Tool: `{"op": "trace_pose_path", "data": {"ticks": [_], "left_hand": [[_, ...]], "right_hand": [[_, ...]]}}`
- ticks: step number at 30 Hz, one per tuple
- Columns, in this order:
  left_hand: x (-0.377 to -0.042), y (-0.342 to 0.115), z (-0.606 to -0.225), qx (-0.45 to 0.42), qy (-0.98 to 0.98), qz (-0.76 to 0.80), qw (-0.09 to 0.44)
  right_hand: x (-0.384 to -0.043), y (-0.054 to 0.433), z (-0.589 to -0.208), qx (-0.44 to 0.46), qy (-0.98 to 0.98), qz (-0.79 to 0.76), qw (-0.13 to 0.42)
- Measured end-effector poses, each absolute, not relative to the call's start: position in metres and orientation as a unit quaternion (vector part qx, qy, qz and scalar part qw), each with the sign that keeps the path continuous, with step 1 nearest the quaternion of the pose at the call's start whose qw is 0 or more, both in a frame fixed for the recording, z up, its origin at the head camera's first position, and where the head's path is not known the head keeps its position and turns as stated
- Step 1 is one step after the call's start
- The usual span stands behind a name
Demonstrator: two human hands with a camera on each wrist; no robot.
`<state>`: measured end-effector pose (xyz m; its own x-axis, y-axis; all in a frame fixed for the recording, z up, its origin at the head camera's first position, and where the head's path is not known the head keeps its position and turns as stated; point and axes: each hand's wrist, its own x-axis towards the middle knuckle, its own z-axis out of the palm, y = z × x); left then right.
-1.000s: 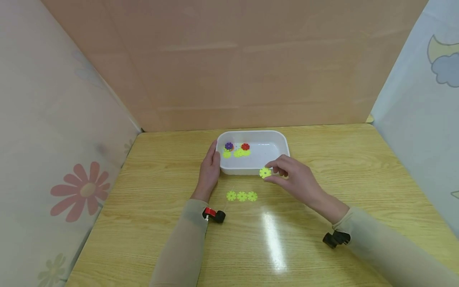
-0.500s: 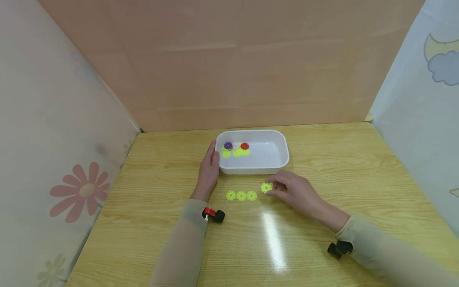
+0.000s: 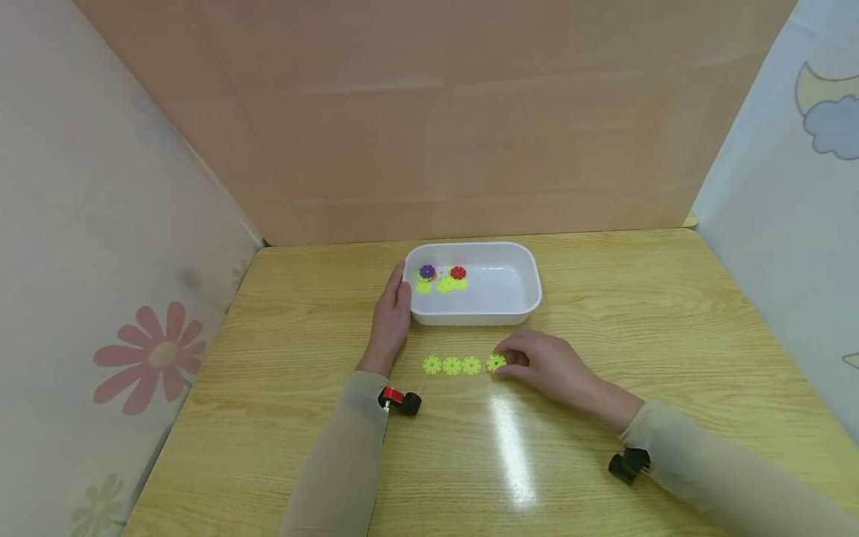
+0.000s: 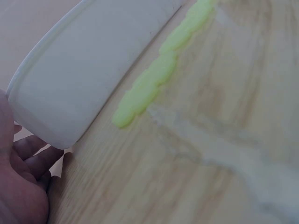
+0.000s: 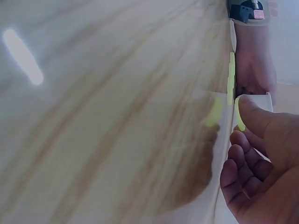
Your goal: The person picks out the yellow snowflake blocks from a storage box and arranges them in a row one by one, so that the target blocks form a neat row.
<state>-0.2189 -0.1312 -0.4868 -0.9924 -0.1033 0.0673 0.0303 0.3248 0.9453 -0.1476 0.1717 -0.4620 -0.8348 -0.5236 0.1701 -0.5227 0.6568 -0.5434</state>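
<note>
My left hand (image 3: 391, 321) holds the left end of a white plastic tub (image 3: 463, 319), thumb near the rim. In the left wrist view its fingers (image 4: 39, 161) bend around the tub's lower corner. Between thumb and fingers, my right hand (image 3: 546, 369) pinches a yellow notched snowflake disc (image 3: 496, 363). The right wrist view shows this disc (image 5: 240, 114) edge-on, close over the table. Just left of it, three matching yellow discs (image 3: 452, 365) lie in a straight row in front of the tub, with a small gap before the held one.
Inside the tub's left half lie a purple disc (image 3: 427, 272), a red disc (image 3: 458, 273) and several yellow discs (image 3: 446, 285). The wooden table (image 3: 268, 388) meets a tan panel (image 3: 456, 134) at the back and printed panels at both sides.
My right hand has brought the yellow disc from the tub's front edge down toward the table, near the row's right end. The left hand and tub stay almost in place.
</note>
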Motion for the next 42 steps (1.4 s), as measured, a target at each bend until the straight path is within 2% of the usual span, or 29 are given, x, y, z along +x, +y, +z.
{"op": "trace_pose_path", "data": {"ticks": [5, 23, 42], "left_hand": [[-0.2186, -0.1312, -0.4863, 0.021, -0.812, -0.581, 0.058], [-0.2207, -0.1306, -0.4855, 0.021, -0.813, -0.579, 0.055], [-0.2201, -0.1319, -0.486, 0.014, -0.814, -0.578, 0.057]], "right_hand": [[-0.1485, 0.1681, -0.4623, -0.286, 0.914, -0.288, 0.015], [-0.1542, 0.1633, -0.4678, -0.305, 0.909, -0.283, -0.005], [-0.1541, 0.1635, -0.4701, -0.3, 0.911, -0.283, -0.001]]}}
